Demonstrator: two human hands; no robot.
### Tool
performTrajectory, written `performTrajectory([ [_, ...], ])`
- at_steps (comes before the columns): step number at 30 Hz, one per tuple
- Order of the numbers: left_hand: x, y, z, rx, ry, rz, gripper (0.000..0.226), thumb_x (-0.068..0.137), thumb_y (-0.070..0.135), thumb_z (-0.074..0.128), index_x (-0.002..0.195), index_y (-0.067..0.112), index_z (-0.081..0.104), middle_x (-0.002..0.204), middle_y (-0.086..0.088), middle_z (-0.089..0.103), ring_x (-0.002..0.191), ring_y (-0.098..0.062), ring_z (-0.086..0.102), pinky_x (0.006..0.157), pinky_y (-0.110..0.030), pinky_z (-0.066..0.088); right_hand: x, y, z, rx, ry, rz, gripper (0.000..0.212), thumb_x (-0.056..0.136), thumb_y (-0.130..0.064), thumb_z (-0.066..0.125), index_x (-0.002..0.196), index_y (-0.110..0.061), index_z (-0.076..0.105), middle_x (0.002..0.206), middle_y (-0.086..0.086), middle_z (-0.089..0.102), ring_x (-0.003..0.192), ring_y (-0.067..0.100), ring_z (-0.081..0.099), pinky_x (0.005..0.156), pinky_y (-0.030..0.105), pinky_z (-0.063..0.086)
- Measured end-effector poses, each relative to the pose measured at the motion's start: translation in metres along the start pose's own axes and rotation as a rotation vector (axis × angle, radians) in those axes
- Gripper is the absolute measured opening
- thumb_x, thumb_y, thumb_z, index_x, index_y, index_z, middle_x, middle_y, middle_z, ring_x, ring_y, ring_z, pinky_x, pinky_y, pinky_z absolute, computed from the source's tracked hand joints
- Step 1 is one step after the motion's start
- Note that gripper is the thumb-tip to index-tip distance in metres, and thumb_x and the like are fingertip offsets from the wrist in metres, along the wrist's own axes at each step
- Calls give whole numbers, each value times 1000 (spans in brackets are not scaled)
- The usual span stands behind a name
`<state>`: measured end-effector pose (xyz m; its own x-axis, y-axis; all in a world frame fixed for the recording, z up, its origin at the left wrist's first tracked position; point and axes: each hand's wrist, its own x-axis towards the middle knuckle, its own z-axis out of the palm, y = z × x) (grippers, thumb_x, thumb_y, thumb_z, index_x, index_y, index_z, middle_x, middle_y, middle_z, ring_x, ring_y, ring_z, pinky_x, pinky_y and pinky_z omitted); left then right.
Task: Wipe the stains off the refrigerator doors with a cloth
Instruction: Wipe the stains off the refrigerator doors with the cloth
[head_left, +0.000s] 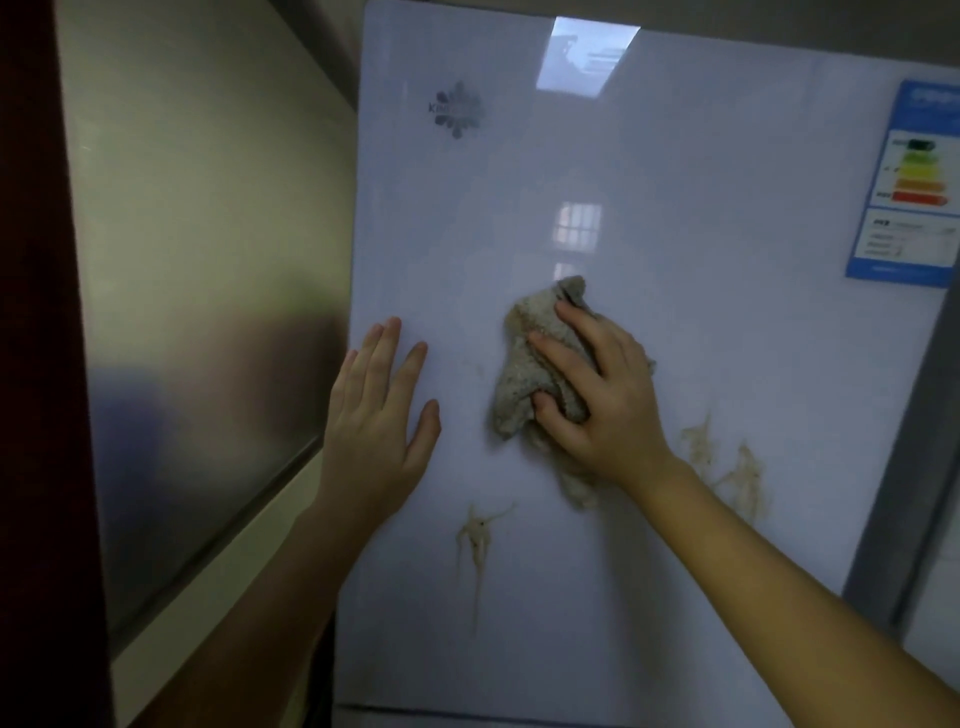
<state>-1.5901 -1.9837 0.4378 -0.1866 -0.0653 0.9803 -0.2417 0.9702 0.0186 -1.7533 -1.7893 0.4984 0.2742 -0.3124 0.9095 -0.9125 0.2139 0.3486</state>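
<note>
The wiping looks begun but well short of done. The right hand presses the bunched cloth against the middle of the refrigerator door, fingers spread over it and thumb tucked into a fold. The left hand lies flat on the door at nine o'clock from the cloth, holding nothing. Two brownish marks are left: a drip stain at six o'clock, a smeared stain at four o'clock. The upper door looks clean.

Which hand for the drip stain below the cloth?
Right. The right hand holds the crumpled beige cloth just above the yellowish drip stain; the left hand lies flat and empty on the white refrigerator door.
</note>
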Motion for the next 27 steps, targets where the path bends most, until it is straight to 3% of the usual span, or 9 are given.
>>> performTrajectory([
  [5,5,11,0,76,3,-5,57,99,34,47,150,7,43,162,-20,30,152,-37,27,122,-55,26,-27,25,-32,-51,66,196,53,90,-31,66,139,-10,61,154,18,45,139,37,46,115,49,38],
  [12,19,42,15,92,-29,44,60,99,38,43,152,10,40,164,-19,25,153,-36,22,125,-55,16,-74,40,-61,-65,64,367,58,94,-37,60,146,-13,53,157,17,37,145,32,37,117,51,37],
  [20,28,66,34,121,3,96,57,98,36,46,148,10,46,163,-19,31,152,-36,27,123,-57,21,-76,52,-61,-93,33,303,58,92,-33,64,147,-16,52,160,13,36,144,34,39,119,48,35],
  [27,27,56,34,118,3,140,58,97,37,47,149,10,45,162,-18,32,151,-35,28,124,-54,22,-80,48,-61,-91,101,415,57,93,-35,62,147,-18,51,160,9,32,146,33,35,122,46,28],
])
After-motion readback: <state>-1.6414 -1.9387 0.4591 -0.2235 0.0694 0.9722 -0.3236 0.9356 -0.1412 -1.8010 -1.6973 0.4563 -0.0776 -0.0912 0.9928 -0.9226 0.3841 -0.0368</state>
